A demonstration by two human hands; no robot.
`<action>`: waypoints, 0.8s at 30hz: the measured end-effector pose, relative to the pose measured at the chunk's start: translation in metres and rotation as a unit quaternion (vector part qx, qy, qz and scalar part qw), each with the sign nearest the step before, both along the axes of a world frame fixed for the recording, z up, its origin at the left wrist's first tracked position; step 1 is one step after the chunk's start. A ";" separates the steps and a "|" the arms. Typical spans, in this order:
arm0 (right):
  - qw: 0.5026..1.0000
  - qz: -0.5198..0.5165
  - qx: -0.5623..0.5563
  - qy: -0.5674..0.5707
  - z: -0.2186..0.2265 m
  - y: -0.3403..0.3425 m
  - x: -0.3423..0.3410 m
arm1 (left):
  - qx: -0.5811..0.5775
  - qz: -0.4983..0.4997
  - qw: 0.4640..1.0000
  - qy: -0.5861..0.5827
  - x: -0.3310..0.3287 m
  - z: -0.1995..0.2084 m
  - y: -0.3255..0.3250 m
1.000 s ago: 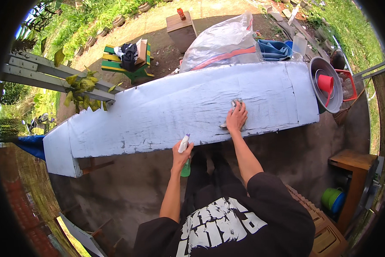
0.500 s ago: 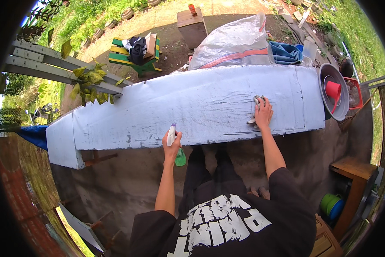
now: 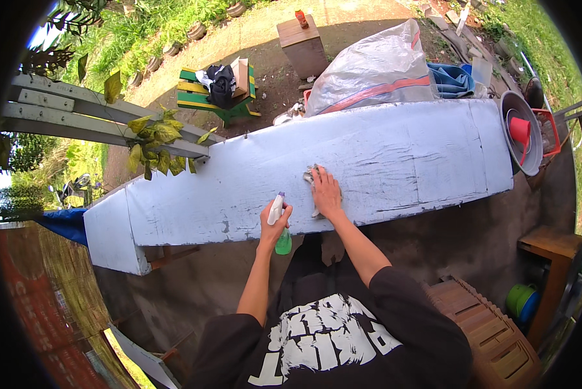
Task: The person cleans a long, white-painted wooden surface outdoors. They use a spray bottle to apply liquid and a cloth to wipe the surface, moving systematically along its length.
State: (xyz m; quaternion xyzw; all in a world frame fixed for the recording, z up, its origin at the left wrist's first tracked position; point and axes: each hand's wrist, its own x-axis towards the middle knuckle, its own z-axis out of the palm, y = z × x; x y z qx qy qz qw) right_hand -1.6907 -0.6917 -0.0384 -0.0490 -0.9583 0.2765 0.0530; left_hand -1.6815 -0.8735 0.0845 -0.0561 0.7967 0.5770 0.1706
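Observation:
A long table (image 3: pixel 401 139) with a pale blue-white, cracked and worn covering stretches across in front of me. My right hand (image 3: pixel 327 193) presses a greyish cloth (image 3: pixel 309 176) onto its surface near the middle, fingers spread over the crumpled fabric. At the table's near edge, my left hand (image 3: pixel 275 223) is wrapped round a spray bottle (image 3: pixel 283 244) with a white trigger head and a green body. The bottle is upright, its head pointing away from me. Part of the cloth is hidden beneath my right hand.
A grey basin (image 3: pixel 525 159) with a red dipper (image 3: pixel 519 130) stands at the table's right end. Behind the table are a large white sack (image 3: pixel 375 74), a wooden box (image 3: pixel 302 52) and a green-yellow stool (image 3: pixel 203 104). Grey beams (image 3: pixel 77 111) with leaves reach over the left side.
My right hand has slid the cloth leftward along the table, from the right part to near the middle. My left hand still holds the spray bottle; the view has shifted a little.

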 end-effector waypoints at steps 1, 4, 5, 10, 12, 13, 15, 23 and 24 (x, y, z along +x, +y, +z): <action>0.999 0.051 0.014 0.014 -0.004 -0.020 0.008 | 0.001 0.001 1.000 0.017 -0.008 0.000 -0.008; 0.992 0.107 0.042 0.050 -0.006 -0.029 0.013 | 0.005 0.007 0.997 0.073 -0.031 -0.001 -0.042; 0.991 0.112 0.053 0.058 -0.008 -0.015 0.020 | 0.010 0.011 0.995 0.098 -0.041 0.004 -0.050; 0.981 -0.166 0.099 -0.002 -0.005 0.114 0.021 | 0.017 0.036 0.983 0.178 -0.074 0.017 -0.078; 0.947 -0.305 0.092 -0.042 -0.003 0.149 0.023 | 0.019 0.060 0.973 0.223 -0.082 0.013 -0.076; 0.936 -0.337 0.098 -0.041 -0.008 0.145 0.016 | 0.018 0.073 0.967 0.245 -0.088 0.012 -0.074; 0.909 -0.397 0.119 -0.045 -0.016 0.129 0.006 | 0.035 0.093 0.964 0.246 -0.095 0.002 -0.066; 0.996 0.022 0.084 0.022 0.008 -0.071 -0.004 | 0.063 0.146 0.940 0.301 -0.097 -0.082 -0.043; 0.994 0.066 0.081 0.028 0.010 -0.075 0.004 | 0.038 0.141 0.941 0.306 -0.095 -0.091 -0.043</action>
